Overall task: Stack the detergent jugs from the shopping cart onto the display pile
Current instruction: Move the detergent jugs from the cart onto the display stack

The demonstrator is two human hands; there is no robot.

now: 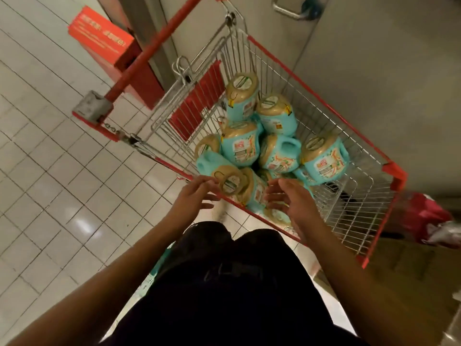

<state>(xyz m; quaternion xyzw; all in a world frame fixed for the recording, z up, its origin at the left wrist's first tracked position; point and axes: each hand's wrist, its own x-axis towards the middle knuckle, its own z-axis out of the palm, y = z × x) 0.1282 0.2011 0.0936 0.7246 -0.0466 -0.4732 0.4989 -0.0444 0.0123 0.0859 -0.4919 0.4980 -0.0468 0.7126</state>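
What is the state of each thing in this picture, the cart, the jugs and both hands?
Silver wire shopping cart with red edges: partly filled with jugs.
Turquoise plastic detergent jugs with beige caps: capped, piled loosely, tilted.
Left hand: open, fingertips at the nearest jug, by its cap.
Right hand: open, holding nothing.

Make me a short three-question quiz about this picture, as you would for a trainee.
1. True or false: the left hand and the right hand hold nothing.
2. Where do the jugs lie? A in the cart; B on a shelf; C on the floor.
3. Fill in: the cart's handle is coloured ___.
Key: 1 true; 2 A; 3 red.
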